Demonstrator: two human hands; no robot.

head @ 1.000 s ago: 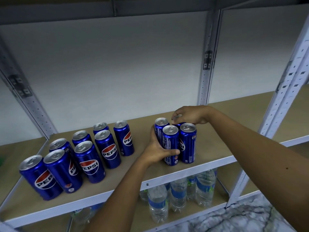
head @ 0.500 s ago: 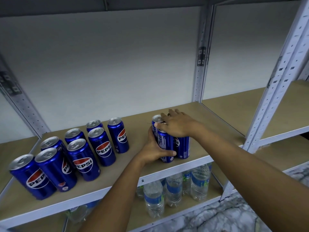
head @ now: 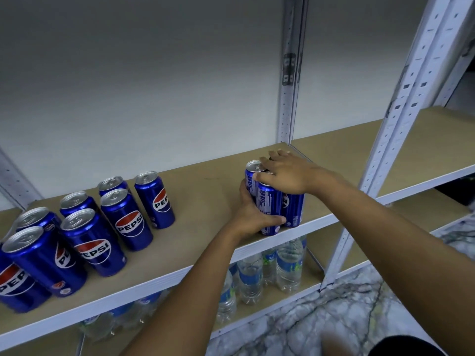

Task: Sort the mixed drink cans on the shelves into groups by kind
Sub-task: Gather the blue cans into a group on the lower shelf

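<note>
While the slim blue cans [head: 276,201] stand upright in a tight cluster near the front edge of the shelf board [head: 205,191], long axes vertical and silver pull-tab tops facing up, both hands press in on them. The left hand [head: 253,214] cups the cluster's near-left side, fingers curled around the front can with the fingertips lying across its lower label. The right hand [head: 285,173] lies palm-down over the tops, fingers spread and bent over the back cans, so only one lid at the rear left shows. How many cans the cluster holds cannot be told under the hands.

On the left part of the same board, well apart from the cluster, stands the group of Pepsi cans [head: 123,217], all upright, most logos turned toward the camera.

On the lower shelf [head: 303,291], water bottles [head: 288,263] stand upright beneath the cluster. A white perforated upright [head: 401,119] rises to the right, with marbled floor [head: 347,309] below.

Compared with half a second ago, the hands keep much the same clasp; the right hand lies slightly farther across the tops. A second ago it pinched only the rear can, leaving three lids bare.
</note>
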